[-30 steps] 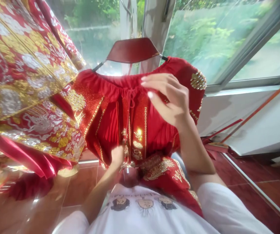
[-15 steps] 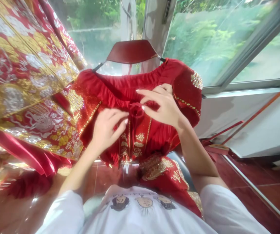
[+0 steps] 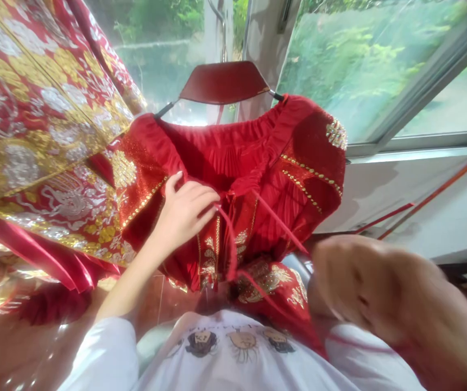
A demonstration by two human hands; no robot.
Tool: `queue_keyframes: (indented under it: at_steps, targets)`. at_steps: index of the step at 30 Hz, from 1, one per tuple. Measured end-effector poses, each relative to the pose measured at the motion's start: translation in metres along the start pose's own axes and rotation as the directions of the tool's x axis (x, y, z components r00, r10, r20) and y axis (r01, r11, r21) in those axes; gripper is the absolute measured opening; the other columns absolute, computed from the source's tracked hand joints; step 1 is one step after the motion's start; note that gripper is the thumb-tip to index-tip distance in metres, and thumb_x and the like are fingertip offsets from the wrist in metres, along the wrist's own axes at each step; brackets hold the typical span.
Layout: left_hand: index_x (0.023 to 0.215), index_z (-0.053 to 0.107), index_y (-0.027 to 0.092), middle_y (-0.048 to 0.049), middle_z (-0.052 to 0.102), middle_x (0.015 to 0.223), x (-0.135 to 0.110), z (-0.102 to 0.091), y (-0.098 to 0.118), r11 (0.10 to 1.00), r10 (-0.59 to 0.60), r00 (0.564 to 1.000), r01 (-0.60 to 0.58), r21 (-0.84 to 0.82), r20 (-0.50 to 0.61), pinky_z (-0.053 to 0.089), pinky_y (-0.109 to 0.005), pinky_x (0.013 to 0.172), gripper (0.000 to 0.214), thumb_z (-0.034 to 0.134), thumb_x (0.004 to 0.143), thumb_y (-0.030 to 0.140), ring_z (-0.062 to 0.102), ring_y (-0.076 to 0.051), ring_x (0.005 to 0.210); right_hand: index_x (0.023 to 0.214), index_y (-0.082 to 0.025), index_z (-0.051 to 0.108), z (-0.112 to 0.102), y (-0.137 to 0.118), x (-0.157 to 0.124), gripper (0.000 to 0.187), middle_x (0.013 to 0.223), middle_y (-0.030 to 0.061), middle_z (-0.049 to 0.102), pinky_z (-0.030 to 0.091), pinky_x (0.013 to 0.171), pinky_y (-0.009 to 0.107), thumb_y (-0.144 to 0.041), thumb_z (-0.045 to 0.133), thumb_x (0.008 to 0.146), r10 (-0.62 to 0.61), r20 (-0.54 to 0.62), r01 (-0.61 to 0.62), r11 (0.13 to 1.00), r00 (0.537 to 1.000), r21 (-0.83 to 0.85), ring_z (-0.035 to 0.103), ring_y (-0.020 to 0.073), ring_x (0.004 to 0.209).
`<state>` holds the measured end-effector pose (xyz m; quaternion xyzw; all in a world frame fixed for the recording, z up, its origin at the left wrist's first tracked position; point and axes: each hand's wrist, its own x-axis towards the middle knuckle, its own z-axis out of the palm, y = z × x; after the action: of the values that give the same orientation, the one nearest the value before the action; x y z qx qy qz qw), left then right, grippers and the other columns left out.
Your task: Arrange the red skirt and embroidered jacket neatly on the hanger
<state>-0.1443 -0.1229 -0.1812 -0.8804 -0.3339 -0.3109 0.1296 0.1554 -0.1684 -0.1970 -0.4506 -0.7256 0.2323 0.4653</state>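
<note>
A red pleated skirt with gold beading hangs from a dark red hanger in front of me. My left hand pinches the waistband's red drawstring at the middle of the waist, fingers closed. The drawstring runs taut from there down to my right hand. That hand is close to the camera at the lower right, blurred by motion and curled like a fist. A loose loop of the cord hangs below my left fingers.
A red garment with heavy gold and silver embroidery hangs at the left, touching the skirt. Behind the hanger is a window with greenery outside, above a white sill. Red floor tiles lie below.
My right hand has left the waistband and swung back toward the camera, drawing the cord out. My left hand stays at the waist. The skirt's right side has opened out.
</note>
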Motion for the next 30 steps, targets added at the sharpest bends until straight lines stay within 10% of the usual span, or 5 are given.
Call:
queue_keyframes:
  at_steps: [3,7,11,19,30]
  targets:
    - [0.119,0.058,0.018,-0.0064,0.069,0.105,-0.003,0.006,-0.001,0.993,-0.033,0.999,0.028,0.116,0.034,0.027,-0.045,0.097,0.029,0.056,0.09,0.016,0.058,-0.021,0.097,0.048,-0.026,0.06,0.005,-0.018,0.005,0.059,0.046,0.0031,0.053,0.041,0.047,0.018,-0.081,0.052,0.07,0.158,0.069,-0.171,0.941,0.985,0.291,0.056,0.0086,0.048]
    - [0.114,0.061,0.014,-0.0084,0.065,0.094,-0.001,0.012,0.002,0.976,-0.08,0.994,0.063,0.207,0.075,0.03,-0.04,0.08,0.027,0.053,0.089,0.01,0.054,-0.024,0.091,0.092,-0.022,0.075,0.056,-0.035,0.017,0.035,0.081,0.0039,0.072,0.049,0.064,0.019,-0.051,0.057,0.086,-0.114,0.488,0.067,0.991,0.865,0.114,0.063,0.0094,0.062]
    - [0.099,0.068,0.017,-0.0072,0.061,0.092,0.005,0.002,0.009,0.984,-0.107,0.977,0.078,0.16,0.183,0.03,-0.04,0.079,0.021,0.051,0.089,0.01,0.051,-0.023,0.09,0.1,-0.014,0.072,0.11,-0.023,0.032,0.027,0.094,0.0076,0.072,0.049,0.073,0.023,-0.022,0.048,0.091,-0.006,0.096,0.017,0.994,0.995,-0.111,0.065,0.0135,0.074]
    - [0.093,0.069,0.019,-0.005,0.066,0.096,0.012,-0.012,0.014,0.993,-0.12,0.952,0.111,0.048,0.283,0.029,-0.041,0.082,0.033,0.04,0.089,0.002,0.05,-0.022,0.091,0.086,-0.011,0.068,0.134,-0.016,0.031,0.027,0.073,0.0058,0.067,0.047,0.057,0.021,-0.032,0.05,0.089,0.108,-0.126,-0.085,0.981,0.986,0.172,0.063,0.0124,0.058]
    - [0.096,0.068,0.026,0.0024,0.072,0.092,-0.003,-0.027,0.017,0.969,0.022,0.997,-0.003,0.248,-0.076,0.032,-0.042,0.097,0.026,0.048,0.092,0.009,0.058,-0.018,0.087,0.065,-0.013,0.053,0.172,0.019,0.011,0.025,0.057,0.0016,0.055,0.032,0.051,0.019,-0.026,0.046,0.084,0.31,0.016,-0.31,0.948,0.951,0.07,0.043,0.0079,0.051]
